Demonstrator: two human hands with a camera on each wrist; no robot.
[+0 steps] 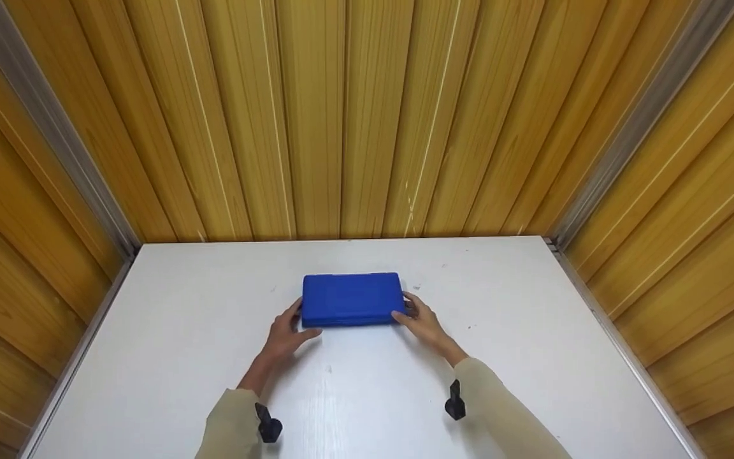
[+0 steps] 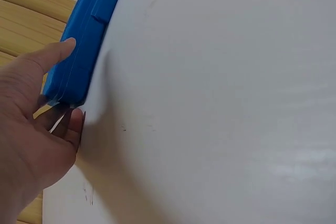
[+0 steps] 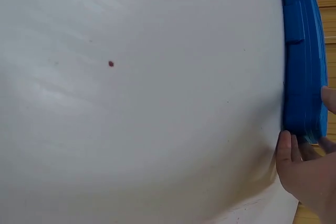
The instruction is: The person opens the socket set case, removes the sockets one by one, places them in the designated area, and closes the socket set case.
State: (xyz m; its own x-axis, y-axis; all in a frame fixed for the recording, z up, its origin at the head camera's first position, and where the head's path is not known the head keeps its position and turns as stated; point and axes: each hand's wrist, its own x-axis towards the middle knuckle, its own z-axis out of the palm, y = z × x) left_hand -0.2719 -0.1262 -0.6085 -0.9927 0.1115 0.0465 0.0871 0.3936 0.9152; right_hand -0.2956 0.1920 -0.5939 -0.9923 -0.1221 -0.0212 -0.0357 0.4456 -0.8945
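Observation:
A closed blue plastic case (image 1: 353, 298) lies flat on the white table, its long front side toward me. A raised latch-like part (image 2: 102, 10) shows on that side in the left wrist view. My left hand (image 1: 283, 336) is at the case's left end, fingers beside the end and thumb stretched out just in front of the front edge. At the opposite end, my right hand (image 1: 427, 324) holds the right front corner, thumb on the corner and fingers bent along the end. The case partly hides the fingertips of both hands.
The white table (image 1: 182, 357) bears small marks and specks. Yellow wood-patterned panels (image 1: 341, 127) stand behind it and on both sides, with grey metal posts (image 1: 634, 127) at the corners. Black mounts (image 1: 455, 401) sit at both beige sleeves.

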